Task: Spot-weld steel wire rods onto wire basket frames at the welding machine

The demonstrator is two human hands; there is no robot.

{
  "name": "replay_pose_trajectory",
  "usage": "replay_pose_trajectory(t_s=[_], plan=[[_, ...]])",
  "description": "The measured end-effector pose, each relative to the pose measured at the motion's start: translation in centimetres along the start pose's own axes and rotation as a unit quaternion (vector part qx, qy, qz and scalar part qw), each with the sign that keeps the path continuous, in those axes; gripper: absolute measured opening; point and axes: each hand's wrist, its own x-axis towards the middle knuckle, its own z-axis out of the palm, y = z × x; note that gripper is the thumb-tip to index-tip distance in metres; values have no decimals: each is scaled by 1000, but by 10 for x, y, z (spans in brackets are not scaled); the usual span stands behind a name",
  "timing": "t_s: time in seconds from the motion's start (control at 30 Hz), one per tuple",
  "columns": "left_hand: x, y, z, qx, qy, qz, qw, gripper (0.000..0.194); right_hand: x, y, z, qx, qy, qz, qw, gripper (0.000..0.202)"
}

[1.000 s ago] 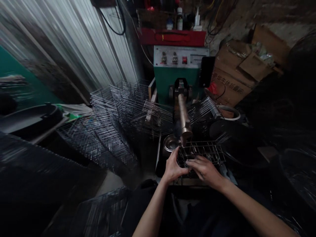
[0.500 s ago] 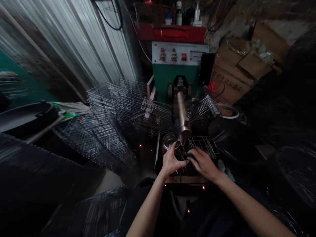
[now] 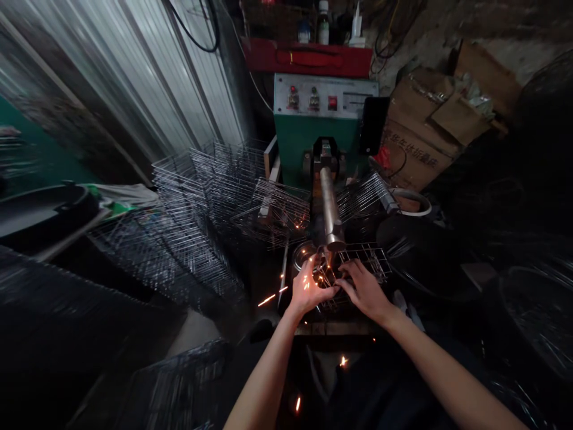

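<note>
Under the metal arm [image 3: 330, 209] of a spot welder [image 3: 316, 140], a wire rack [image 3: 372, 258] lies beneath the electrode tip. My left hand [image 3: 308, 289] grips the rack's near left part, thumb pointing right and fingers curled up beside the tip. Opposite it, my right hand [image 3: 364, 292] has its thumb and fingers closed on the rack's wires just right of the tip. Orange sparks [image 3: 319, 278] fly from between the hands, some crossing the left hand. The exact spot where the fingertips meet the wire is partly hidden. A round metal dish [image 3: 302, 254] stands just behind my left fingers.
Stacks of wire baskets [image 3: 179, 233] crowd the left side. A loose wire rack [image 3: 280, 206] leans left of the arm, another [image 3: 367, 197] to its right. A phone [image 3: 374, 125] is at the machine's right edge, before a cardboard box [image 3: 416, 143]. Sparks fall near my lap.
Sparks now burst around the electrode tip, where only a few scattered glints showed before. The arm's tip sits slightly differently, and both hands have shifted a little to the left.
</note>
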Motion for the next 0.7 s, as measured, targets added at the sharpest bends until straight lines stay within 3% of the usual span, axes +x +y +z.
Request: replay_pose_trajectory(t_s=[0.13,0.37,0.7], plan=[[5,3,-7,57,10,-11,998,102,2,2,0,-39,28,-12,999,16],[36,-15,-11,5,-17,-14,1000,105,20,18,-4,-178,28,-10,984,13],[44,-26,-11,18,-23,20,999,109,23,19,-4,-168,18,7,986,15]])
